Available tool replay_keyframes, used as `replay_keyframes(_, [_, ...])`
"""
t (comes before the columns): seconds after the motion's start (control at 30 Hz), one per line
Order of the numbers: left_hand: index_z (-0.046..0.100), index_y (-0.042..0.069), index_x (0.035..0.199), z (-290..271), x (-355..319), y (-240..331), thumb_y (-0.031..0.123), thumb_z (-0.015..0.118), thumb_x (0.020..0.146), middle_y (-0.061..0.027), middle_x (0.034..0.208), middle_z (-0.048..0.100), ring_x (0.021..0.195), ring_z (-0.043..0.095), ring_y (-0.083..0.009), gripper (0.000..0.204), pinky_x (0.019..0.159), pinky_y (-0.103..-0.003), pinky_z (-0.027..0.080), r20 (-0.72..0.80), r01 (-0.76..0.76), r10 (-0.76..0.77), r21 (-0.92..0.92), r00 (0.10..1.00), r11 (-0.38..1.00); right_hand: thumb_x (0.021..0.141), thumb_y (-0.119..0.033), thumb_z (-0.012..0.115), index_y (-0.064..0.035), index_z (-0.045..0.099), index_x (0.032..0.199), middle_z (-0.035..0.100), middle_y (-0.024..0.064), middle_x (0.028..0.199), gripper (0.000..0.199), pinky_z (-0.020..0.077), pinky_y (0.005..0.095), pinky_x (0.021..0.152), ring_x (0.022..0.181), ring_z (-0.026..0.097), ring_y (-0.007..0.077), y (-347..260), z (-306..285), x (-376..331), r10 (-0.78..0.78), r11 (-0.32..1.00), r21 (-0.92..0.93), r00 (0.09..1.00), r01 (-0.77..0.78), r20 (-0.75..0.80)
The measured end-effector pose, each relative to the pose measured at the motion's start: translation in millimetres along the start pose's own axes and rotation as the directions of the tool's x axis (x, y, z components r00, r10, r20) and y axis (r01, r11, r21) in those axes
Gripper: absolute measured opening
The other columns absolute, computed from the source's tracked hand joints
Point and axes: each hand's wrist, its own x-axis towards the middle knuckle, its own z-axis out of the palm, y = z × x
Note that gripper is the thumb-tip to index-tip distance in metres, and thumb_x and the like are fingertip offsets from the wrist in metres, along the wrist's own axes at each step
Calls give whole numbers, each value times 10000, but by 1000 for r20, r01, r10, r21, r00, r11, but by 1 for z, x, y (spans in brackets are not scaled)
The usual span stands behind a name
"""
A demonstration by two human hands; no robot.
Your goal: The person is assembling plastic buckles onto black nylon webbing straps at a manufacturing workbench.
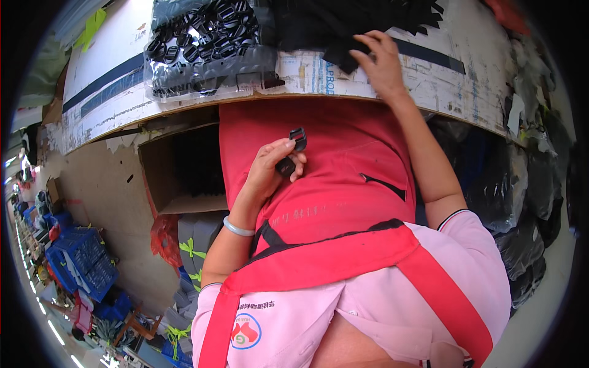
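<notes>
My left hand is held in front of the red apron, thumb and fingers closed. A black plastic buckle sticks out from between the thumb and forefinger. Lower down, a second small black piece is tucked against the curled fingers; its kind is hard to make out. My right hand reaches onto the table at a pile of black fabric strips. Its thumb and fingers are apart, with the fingertips at the edge of one short black strip that juts toward me.
A clear plastic bag full of black buckles lies left of the strips on the worn white tabletop. Below the table's edge stands an open cardboard box. Blue crates are at far left, dark plastic bags at right.
</notes>
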Motion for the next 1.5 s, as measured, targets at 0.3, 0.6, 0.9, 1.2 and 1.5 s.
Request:
replay_keyframes(0.3, [631, -28, 1085, 10, 8, -4, 152, 547, 968, -97, 926, 676, 628, 600, -94, 231, 529, -202, 467, -46, -128, 154, 352, 987, 927, 798, -221, 711, -74, 653, 1071, 546, 109, 1090, 315, 450, 379, 895, 1020, 532, 293, -69, 30, 0, -61, 991, 118, 998, 60, 6])
replay_keyframes(0.6, [638, -33, 1034, 9, 5, 0, 151, 566, 962, -42, 729, 610, 582, 558, -87, 211, 529, -205, 448, -49, -123, 158, 423, 986, 898, 746, -227, 754, -130, 659, 1090, 543, 69, 1161, 370, 431, 368, 954, 1116, 512, 281, -69, -7, -7, -166, 959, 274, 921, 69, 353])
replay_keyframes(0.9, [664, -25, 1059, 11, 5, 1, 132, 614, 933, -16, 724, 584, 581, 555, -78, 207, 516, -203, 458, -52, -184, 232, 452, 971, 873, 799, -144, 722, -116, 705, 943, 624, 43, 1002, 147, 469, 340, 833, 942, 567, 242, -77, 2, -22, -188, 934, 326, 977, 146, 100])
replay_keyframes(1.2, [678, -23, 991, 18, -9, 23, 148, 633, 926, -33, 756, 639, 575, 559, -67, 188, 493, -196, 429, -170, -284, 399, 464, 901, 839, 906, -137, 644, -48, 648, 936, 632, 25, 775, 94, 425, 214, 606, 651, 521, 72, -140, -49, -19, -136, 797, 600, 945, -74, 298])
replay_keyframes(1.5, [679, -26, 1027, 27, -9, 20, 79, 637, 908, -12, 764, 643, 600, 552, -51, 164, 515, -181, 424, -204, -400, 573, 534, 794, 745, 931, -192, 617, -32, 626, 902, 608, -12, 731, 162, 395, 166, 505, 581, 499, 11, -151, -20, -52, 126, 289, 519, 569, -804, 812])
